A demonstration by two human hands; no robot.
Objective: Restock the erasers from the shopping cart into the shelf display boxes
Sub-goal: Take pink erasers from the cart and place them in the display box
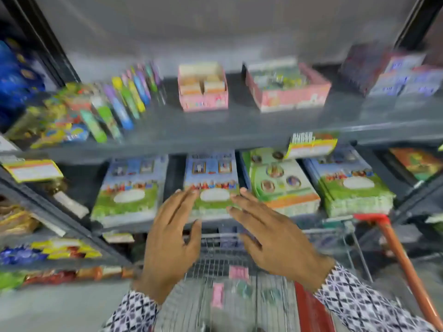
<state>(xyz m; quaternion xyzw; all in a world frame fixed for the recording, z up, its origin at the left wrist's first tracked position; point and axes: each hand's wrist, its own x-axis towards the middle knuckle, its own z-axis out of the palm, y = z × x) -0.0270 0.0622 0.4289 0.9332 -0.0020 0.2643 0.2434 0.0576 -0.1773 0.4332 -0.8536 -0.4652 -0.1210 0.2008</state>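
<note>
The whole view is blurred. Two pink display boxes stand on the upper grey shelf: a small one (203, 88) with pale erasers inside, and a wider one (287, 88) with mixed green and yellow items. Below me is the wire shopping cart (239, 267); small pink erasers (217, 295) and greenish ones (244, 289) lie on its mesh bottom. My left hand (171, 238) and my right hand (271, 238) hover side by side above the cart, fingers spread, holding nothing, pointing toward the lower shelf.
Stacks of notebooks (211, 185) fill the lower shelf just beyond my fingertips. Coloured pens (127, 101) lean at the upper left, purple boxes (393, 73) stand at the upper right. The cart's red handle (402, 259) runs along the right. More packets fill the left shelving (48, 252).
</note>
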